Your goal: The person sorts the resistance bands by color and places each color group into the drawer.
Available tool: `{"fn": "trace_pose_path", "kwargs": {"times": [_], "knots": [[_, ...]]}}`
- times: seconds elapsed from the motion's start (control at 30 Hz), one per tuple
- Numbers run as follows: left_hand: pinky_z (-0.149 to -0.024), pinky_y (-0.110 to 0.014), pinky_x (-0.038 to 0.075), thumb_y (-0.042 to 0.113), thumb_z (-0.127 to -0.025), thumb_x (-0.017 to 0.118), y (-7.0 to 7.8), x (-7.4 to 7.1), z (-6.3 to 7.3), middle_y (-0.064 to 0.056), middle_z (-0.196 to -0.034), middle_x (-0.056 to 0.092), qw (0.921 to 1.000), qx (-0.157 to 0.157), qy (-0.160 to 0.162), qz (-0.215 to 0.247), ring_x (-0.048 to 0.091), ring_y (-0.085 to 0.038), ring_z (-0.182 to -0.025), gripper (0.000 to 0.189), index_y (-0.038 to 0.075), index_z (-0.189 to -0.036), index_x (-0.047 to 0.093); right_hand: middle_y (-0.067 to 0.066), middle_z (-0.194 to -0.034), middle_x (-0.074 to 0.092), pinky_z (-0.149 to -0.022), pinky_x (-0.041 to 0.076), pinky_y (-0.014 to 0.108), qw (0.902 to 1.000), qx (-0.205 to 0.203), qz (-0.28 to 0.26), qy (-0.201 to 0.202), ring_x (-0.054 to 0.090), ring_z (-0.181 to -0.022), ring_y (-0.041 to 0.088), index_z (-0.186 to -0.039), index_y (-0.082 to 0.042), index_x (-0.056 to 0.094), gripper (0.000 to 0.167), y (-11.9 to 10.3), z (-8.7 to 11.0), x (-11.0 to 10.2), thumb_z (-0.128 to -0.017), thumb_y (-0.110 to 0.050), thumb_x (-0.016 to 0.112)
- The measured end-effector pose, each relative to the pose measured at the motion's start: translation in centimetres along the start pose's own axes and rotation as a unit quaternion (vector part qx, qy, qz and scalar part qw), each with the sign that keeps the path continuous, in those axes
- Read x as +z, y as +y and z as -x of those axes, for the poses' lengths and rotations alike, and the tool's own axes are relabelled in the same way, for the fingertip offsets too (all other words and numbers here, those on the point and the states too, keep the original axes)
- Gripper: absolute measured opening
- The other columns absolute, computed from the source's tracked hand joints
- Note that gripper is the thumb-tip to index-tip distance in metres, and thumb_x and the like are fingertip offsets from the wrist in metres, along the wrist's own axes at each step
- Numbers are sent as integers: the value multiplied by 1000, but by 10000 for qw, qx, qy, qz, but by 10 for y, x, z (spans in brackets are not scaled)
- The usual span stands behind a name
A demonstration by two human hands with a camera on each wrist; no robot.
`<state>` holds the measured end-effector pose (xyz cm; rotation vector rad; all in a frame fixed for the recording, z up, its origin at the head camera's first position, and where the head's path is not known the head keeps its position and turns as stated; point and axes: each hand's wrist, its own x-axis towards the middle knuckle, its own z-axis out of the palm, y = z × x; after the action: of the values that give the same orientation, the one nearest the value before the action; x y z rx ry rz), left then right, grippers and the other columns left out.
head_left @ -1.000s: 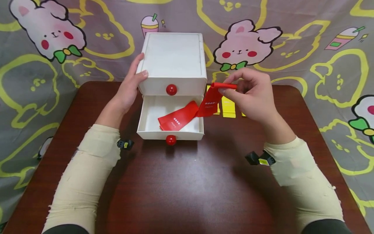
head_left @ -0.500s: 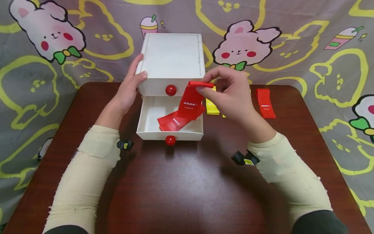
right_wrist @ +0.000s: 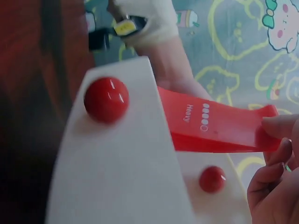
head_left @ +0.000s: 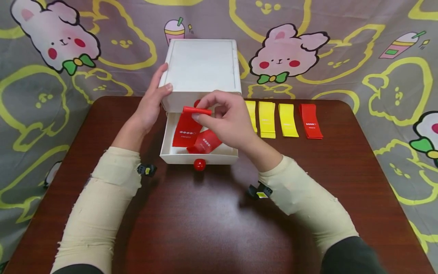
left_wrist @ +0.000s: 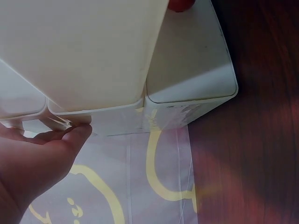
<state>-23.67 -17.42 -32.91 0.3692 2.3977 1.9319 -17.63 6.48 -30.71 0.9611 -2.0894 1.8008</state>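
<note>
My right hand [head_left: 227,120] pinches the folded end of a red resistance band [head_left: 186,129] between thumb and fingers. The flat band hangs over the open lower drawer [head_left: 215,158] of a white two-drawer cabinet [head_left: 203,64]. Another red band [head_left: 208,141] lies in that drawer, partly covered by the held one. White dots and the word "Heavy" show on the held band [right_wrist: 219,121] in the right wrist view. My left hand [head_left: 148,102] rests against the cabinet's left side, its thumb at the upper front edge, and it touches the white plastic [left_wrist: 98,112] in the left wrist view.
Right of the cabinet, several yellow bands [head_left: 267,120] and one red band [head_left: 309,121] lie in a row on the dark wooden table [head_left: 205,220]. A red ball knob [head_left: 200,164] sticks out from the drawer front. A patterned cloth [head_left: 212,19] hangs behind.
My right hand has moved left with the red band, from right of the cabinet to over the open drawer, uncovering the row of bands. My left hand has stayed on the cabinet.
</note>
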Motion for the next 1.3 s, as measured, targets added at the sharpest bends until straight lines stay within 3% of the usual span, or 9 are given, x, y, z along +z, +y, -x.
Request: {"fn": "trace_pose_path", "kwargs": {"times": [0.1, 0.2, 0.43, 0.5, 0.73, 0.97, 1.3], "knots": [[-112, -51, 22, 35, -100, 44, 0, 0, 0, 0, -156, 23, 10000, 5, -11, 6, 23, -21, -140, 65, 37, -158, 16, -1, -92, 70, -50, 36, 30, 9995, 291, -151, 0, 43, -50, 23, -97, -2, 71, 12, 4, 2, 11, -86, -6, 75], [-113, -50, 19, 35, -100, 44, -1, 0, 0, 1, -158, 21, 10000, -16, 1, 37, 21, -20, -141, 65, 37, -158, 17, -3, -92, 70, -51, 36, 31, 9986, 530, 52, 47, 44, -53, 22, -97, -4, 72, 12, 9, 5, 16, -86, -8, 76], [-112, -48, 19, 34, -100, 41, -1, 1, -2, 1, -159, 18, 9998, 8, 44, 189, 20, -20, -141, 63, 35, -159, 19, -2, -88, 69, -65, 48, 32, 9882, 1309, 566, 552, 58, -79, 19, -93, -7, 72, 11, 18, 9, 14, -84, -10, 79], [-112, -47, 20, 33, -100, 41, -1, 1, -2, 0, -159, 18, 9997, 18, 53, 217, 20, -21, -141, 63, 35, -159, 19, -1, -88, 69, -66, 49, 33, 9850, 1431, 727, 632, 59, -79, 19, -93, -7, 72, 12, 21, 10, 11, -84, -10, 79], [-109, -45, 24, 32, -100, 42, -3, 2, -3, -2, -158, 19, 9994, 35, 118, 321, 23, -24, -138, 63, 33, -159, 20, -2, -88, 70, -67, 54, 30, 9756, 1691, 1323, 460, 63, -76, 16, -94, -8, 72, 13, 24, 13, 3, -84, -12, 80], [-108, -48, 25, 34, -100, 41, -2, 2, -2, -2, -158, 19, 9996, -20, 111, 242, 23, -24, -138, 62, 35, -158, 20, -2, -89, 71, -64, 53, 26, 9651, 1666, 2012, 196, 62, -74, 11, -96, -10, 72, 16, 29, 16, -5, -83, -14, 81], [-109, -49, 24, 34, -100, 41, -1, 2, -2, -1, -158, 19, 9998, 20, 100, 196, 22, -23, -139, 62, 35, -158, 19, -1, -92, 72, -72, 49, 32, 9468, 1896, 2599, 37, 61, -83, 19, -100, -10, 75, 23, 36, 16, -15, -81, -19, 83]]}}
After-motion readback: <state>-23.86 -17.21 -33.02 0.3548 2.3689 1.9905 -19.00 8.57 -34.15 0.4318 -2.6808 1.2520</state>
